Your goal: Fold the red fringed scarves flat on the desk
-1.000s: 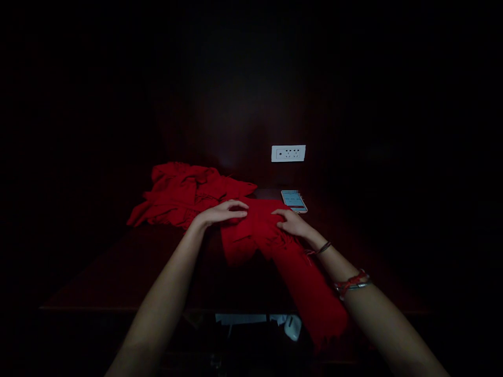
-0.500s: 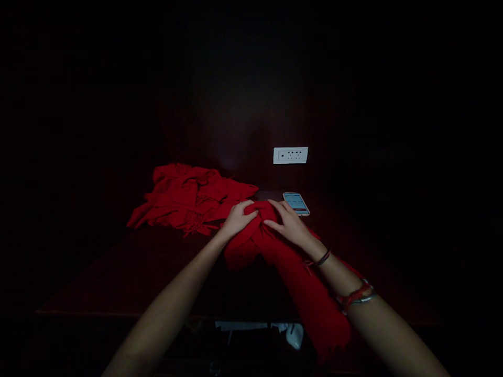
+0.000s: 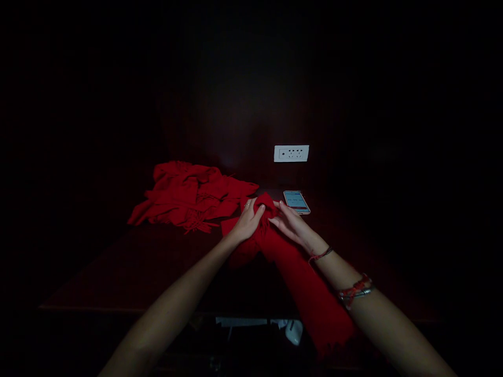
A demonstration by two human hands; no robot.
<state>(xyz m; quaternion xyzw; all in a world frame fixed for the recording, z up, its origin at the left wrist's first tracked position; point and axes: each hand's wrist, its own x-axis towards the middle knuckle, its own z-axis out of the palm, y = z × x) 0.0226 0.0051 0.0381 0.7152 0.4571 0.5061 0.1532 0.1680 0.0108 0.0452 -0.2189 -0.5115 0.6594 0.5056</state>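
A red fringed scarf (image 3: 308, 283) lies over the dark table, one end hanging past the front edge. My left hand (image 3: 250, 220) is closed round a bunched part of it, thumb on top. From the other side my right hand (image 3: 290, 222) meets the same bunch, its fingers partly curled against the cloth and its thumb apart from them. Some of its fingers are hidden behind the fabric. Behind and to the left, more red fringed cloth (image 3: 184, 196) lies in a crumpled heap; I cannot tell whether it joins the scarf.
A lit phone (image 3: 296, 202) lies on the dark table (image 3: 137, 277) just behind my right hand. On the back wall is a white socket plate (image 3: 291, 153). Below the table's front edge, a white rounded object (image 3: 294, 332) and pale papers (image 3: 241, 321) show dimly.
My hands have come together from either side of the scarf. The flat cloth between them is now gathered into a raised bunch, and my left hand has closed on it.
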